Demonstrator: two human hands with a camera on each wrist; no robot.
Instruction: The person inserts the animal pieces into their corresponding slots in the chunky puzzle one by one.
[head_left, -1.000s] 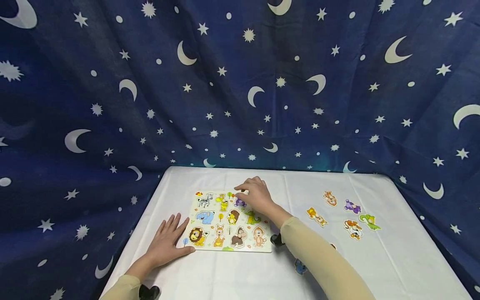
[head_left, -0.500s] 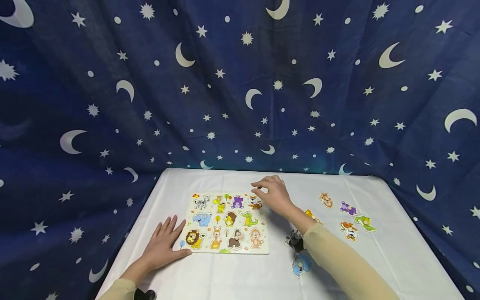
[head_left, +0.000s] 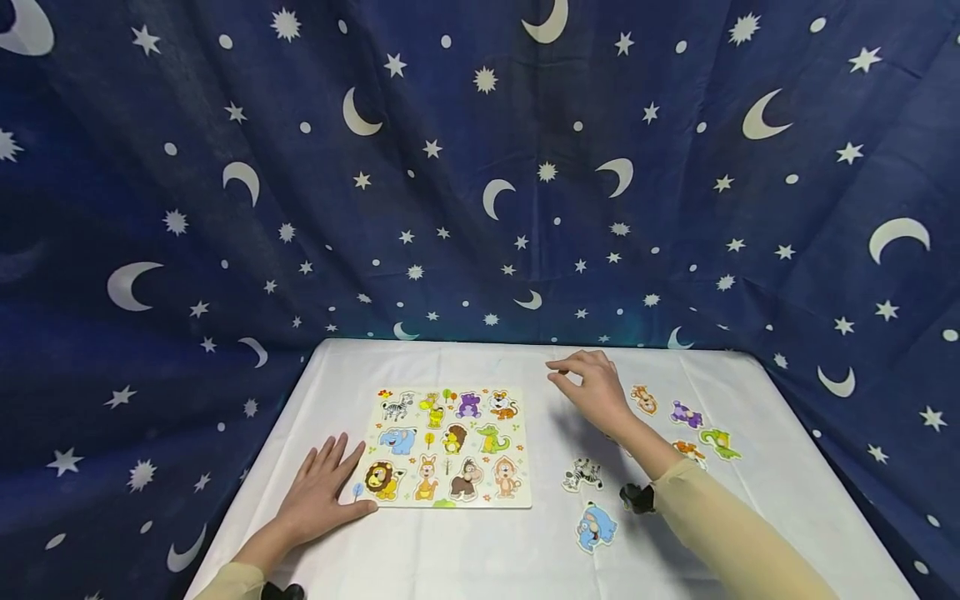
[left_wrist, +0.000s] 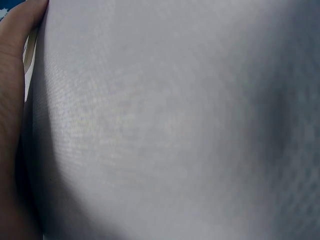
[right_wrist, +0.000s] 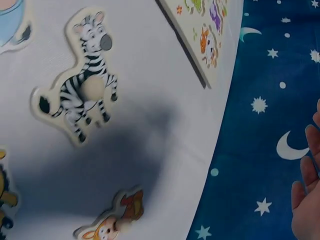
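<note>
An animal puzzle board (head_left: 521,500) lies flat, with pictures of a lion, zebra, elephant and others. My left hand (head_left: 322,493) rests spread on the white cloth, its thumb touching the board's lower left corner. My right hand (head_left: 596,392) is raised over the table right of the board. Its thumb and index finger are bent towards each other with a gap, and I see no puzzle piece between them. Below it lie a zebra piece (head_left: 582,474) and an elephant piece (head_left: 596,527). In the right wrist view the zebra piece (right_wrist: 85,75) shows a round knob.
Further right lie a monkey piece (head_left: 643,399), a purple piece (head_left: 686,414), a crocodile piece (head_left: 720,443) and a tiger piece (head_left: 688,451). The right forearm partly covers some pieces. A star-patterned curtain (head_left: 450,200) hangs behind the white-covered table (head_left: 450,558).
My right hand has moved right, from above the board's upper right to beside it. The zebra and elephant pieces are uncovered. My left hand has stayed at the board's corner.
</note>
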